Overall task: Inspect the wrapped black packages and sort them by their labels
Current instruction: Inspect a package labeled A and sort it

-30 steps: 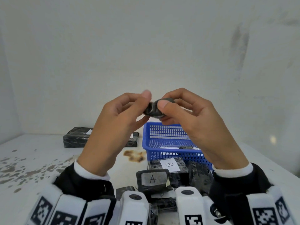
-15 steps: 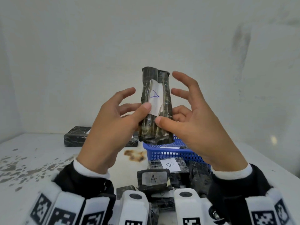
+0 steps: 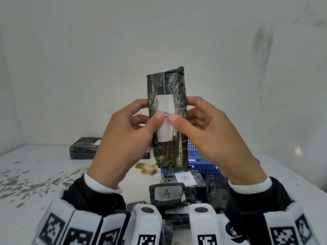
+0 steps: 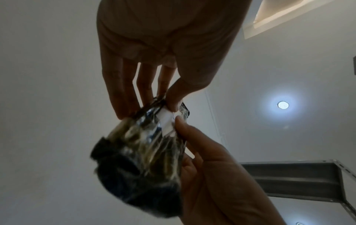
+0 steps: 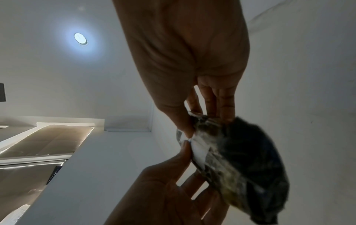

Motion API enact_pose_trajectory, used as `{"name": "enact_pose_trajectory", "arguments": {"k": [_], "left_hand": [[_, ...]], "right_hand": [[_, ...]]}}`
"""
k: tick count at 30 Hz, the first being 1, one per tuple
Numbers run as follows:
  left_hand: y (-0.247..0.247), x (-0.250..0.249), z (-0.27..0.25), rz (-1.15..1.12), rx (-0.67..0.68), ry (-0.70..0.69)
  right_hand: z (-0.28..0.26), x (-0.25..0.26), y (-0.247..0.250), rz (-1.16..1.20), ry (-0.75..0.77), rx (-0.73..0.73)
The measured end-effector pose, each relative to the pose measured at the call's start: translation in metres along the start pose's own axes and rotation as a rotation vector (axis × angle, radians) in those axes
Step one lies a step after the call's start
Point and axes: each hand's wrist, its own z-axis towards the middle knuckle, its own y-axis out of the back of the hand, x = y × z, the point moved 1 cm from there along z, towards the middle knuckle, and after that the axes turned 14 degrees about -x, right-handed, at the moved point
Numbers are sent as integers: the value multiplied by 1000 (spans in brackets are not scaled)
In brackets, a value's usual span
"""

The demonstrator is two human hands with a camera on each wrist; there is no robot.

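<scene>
Your white table (image 3: 44,174) carries the whole sort: a blue basket (image 3: 203,167) sits at the far right as what looks like one destination, and a wrapped block (image 3: 83,149) lies apart at the far left, probably the start of the other group. Nearer you, the unsorted pile waits with its tags turned up, one reading B (image 3: 184,178) and one reading A (image 3: 167,193), so you can read them without lifting. You hold the black package (image 3: 167,121) upright well above the table and over the basket's near edge, its label (image 3: 165,119) facing you, which is the sensible pose for reading it. Your left hand (image 3: 123,138) and right hand (image 3: 210,135) grip it from either side, fingers curled round its back edges and both thumbs pressed on the front. Those thumbs meet on the label and cover most of the blue letter, so only a stroke shows; sliding them aside would likely let you read it.
</scene>
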Motion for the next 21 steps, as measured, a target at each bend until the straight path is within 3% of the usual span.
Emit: {"name": "enact_pose_trajectory", "arguments": {"k": [21], "left_hand": [[4,-1,1,55,10,-141]], "right_hand": [[1,-7,-1,-34,56,57]]}}
